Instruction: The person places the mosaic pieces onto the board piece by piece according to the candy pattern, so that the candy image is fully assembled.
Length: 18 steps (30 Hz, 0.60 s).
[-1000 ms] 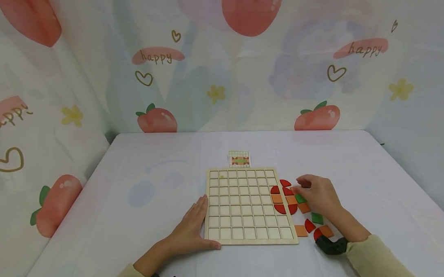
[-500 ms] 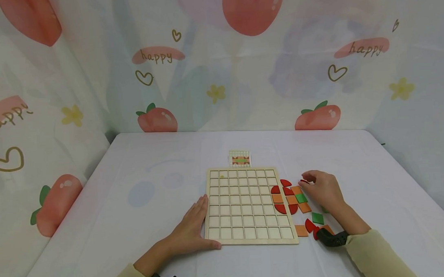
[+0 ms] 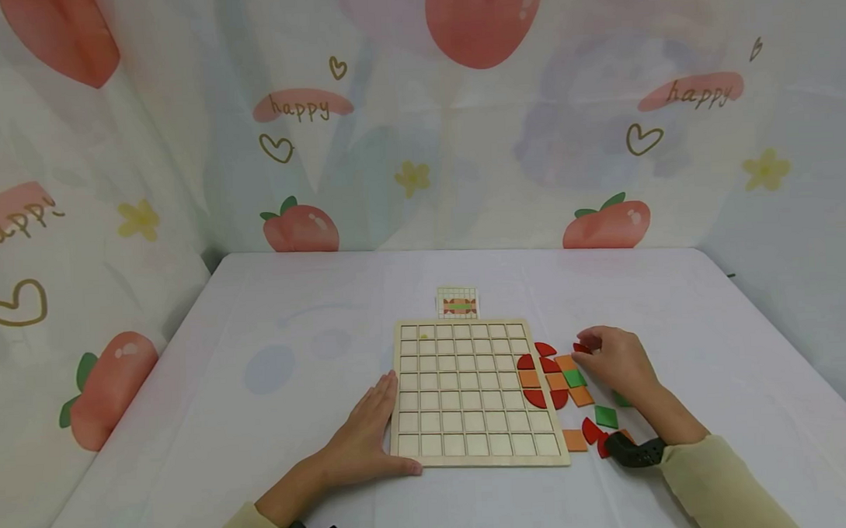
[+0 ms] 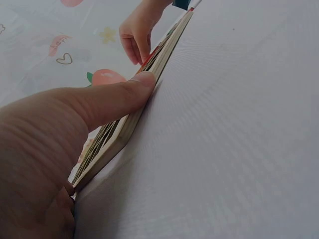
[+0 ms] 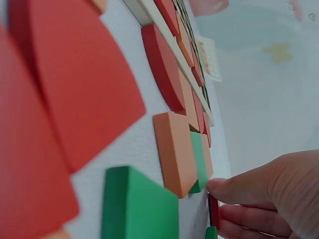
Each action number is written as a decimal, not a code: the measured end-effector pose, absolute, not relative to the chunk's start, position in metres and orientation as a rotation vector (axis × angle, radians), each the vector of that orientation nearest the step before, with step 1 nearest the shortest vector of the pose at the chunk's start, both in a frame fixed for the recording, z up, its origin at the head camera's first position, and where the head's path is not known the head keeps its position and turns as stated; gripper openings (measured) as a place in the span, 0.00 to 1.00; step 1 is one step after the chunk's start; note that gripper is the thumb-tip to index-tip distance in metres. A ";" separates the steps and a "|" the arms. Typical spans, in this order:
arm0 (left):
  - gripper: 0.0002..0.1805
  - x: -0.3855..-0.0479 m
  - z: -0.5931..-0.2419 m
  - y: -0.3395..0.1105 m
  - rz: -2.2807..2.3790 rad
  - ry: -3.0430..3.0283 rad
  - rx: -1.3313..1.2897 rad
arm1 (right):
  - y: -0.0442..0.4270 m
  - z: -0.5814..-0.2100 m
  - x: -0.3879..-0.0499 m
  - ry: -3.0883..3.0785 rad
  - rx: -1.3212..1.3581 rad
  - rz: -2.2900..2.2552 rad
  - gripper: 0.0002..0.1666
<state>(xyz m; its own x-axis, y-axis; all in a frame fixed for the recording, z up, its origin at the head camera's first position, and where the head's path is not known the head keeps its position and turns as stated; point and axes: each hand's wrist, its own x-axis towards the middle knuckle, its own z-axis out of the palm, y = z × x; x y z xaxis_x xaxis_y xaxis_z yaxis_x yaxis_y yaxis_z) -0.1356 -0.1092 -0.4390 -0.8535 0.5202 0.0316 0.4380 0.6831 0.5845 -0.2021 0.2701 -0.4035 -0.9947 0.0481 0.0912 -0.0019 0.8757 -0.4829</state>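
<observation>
A pale wooden grid board (image 3: pixel 464 391) lies flat on the table. My left hand (image 3: pixel 359 437) rests at its near-left corner, fingers straight along the left side and thumb along the near edge. In the left wrist view the thumb (image 4: pixel 117 102) presses the board's rim. Right of the board, my right hand (image 3: pixel 618 358) pinches a red quarter-circle tile (image 5: pixel 214 214) between thumb and fingers. Close by lie an orange square tile (image 3: pixel 565 362) and a green square tile (image 3: pixel 575 378). Two red tiles and an orange tile (image 3: pixel 530 379) sit on the board's right side.
Behind the board lies a small pattern card (image 3: pixel 457 302). Several loose tiles, among them a green one (image 3: pixel 606 417) and an orange one (image 3: pixel 575 440), lie beside the board and near the right wrist. A printed curtain (image 3: pixel 475 153) stands behind the table.
My right hand has moved slightly right, away from the board, with the red tile in its fingers, uncovering an orange tile. My left hand has stayed at the board's corner.
</observation>
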 end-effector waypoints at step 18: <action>0.69 -0.135 -0.439 -0.109 0.907 2.746 0.786 | 0.272 -0.400 -0.204 -2.971 -0.001 0.792 0.22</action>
